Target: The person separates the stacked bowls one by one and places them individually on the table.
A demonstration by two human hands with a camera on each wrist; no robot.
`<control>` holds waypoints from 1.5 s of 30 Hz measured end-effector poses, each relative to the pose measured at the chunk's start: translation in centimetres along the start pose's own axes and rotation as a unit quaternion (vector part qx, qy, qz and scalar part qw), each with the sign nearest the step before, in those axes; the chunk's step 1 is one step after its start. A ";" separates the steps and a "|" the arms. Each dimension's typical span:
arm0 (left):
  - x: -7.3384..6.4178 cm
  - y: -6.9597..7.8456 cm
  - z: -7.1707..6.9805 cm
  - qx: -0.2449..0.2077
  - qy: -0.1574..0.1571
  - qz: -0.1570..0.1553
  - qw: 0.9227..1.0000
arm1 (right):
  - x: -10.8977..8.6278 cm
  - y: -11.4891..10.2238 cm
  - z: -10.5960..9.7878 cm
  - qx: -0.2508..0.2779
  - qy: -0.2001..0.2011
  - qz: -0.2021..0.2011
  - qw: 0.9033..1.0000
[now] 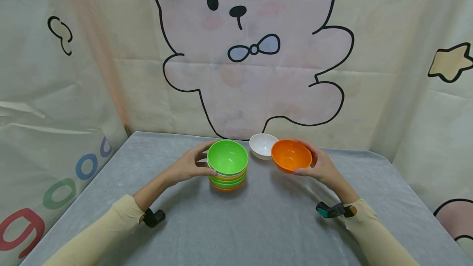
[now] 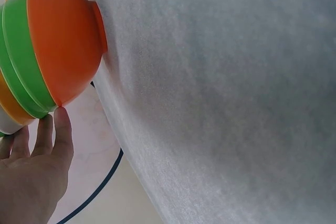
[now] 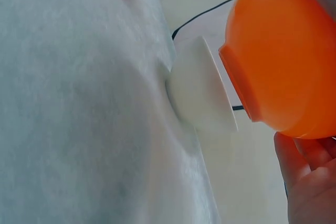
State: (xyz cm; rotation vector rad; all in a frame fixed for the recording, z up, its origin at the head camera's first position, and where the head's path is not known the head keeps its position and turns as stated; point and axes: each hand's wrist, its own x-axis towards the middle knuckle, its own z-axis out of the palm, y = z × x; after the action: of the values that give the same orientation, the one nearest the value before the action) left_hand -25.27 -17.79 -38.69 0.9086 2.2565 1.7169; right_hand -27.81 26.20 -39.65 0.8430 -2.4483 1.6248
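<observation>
A stack of nested bowls (image 1: 228, 179) stands on the grey-covered table, with a green bowl (image 1: 227, 157) on top and white, yellow, green and orange ones beneath. My left hand (image 1: 194, 163) grips the stack from its left side, thumb in front and fingers behind; in the left wrist view its fingertips (image 2: 63, 121) touch the bowls' sides. On the other side, my right hand (image 1: 321, 167) holds a single orange bowl (image 1: 291, 156) by its right side. That bowl is raised off the table in the right wrist view, its mouth facing up.
A white bowl (image 1: 262, 146) sits upright near the table's back edge, between the stack and the raised orange bowl. Behind the table (image 1: 236, 225) hangs a printed cloth (image 1: 236, 93) with a bear drawing. More cloth hangs at both sides.
</observation>
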 end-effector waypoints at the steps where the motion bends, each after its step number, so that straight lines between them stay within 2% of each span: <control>1: 0.0 0.0 0.0 0.000 0.000 0.000 1.000 | -0.1 0.1 -0.1 0.001 0.002 0.002 1.000; 8: 0.0 0.0 0.0 0.005 0.002 -0.003 1.000 | -0.7 1.3 -1.3 -0.013 0.023 0.003 1.000; 15: 0.0 0.0 0.0 0.005 0.004 -0.008 1.000 | -1.3 2.3 -2.2 -0.025 0.040 0.027 0.999; 24: -0.1 0.0 0.0 0.005 0.005 -0.003 1.000 | -1.4 2.8 -2.4 -0.030 0.041 0.057 0.997; 38: 0.0 -0.1 0.0 0.010 0.005 -0.002 1.000 | -0.2 4.5 -3.1 -0.089 0.045 0.138 0.985; 45: 0.0 0.0 0.0 0.008 0.005 -0.002 1.000 | 0.5 5.1 -2.9 -0.086 0.052 0.155 0.983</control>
State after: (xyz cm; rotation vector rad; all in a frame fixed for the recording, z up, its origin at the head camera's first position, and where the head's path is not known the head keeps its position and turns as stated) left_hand -25.24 -17.80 -38.68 0.8996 2.2786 1.7075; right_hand -31.36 30.03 -42.48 0.3563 -2.6984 1.4668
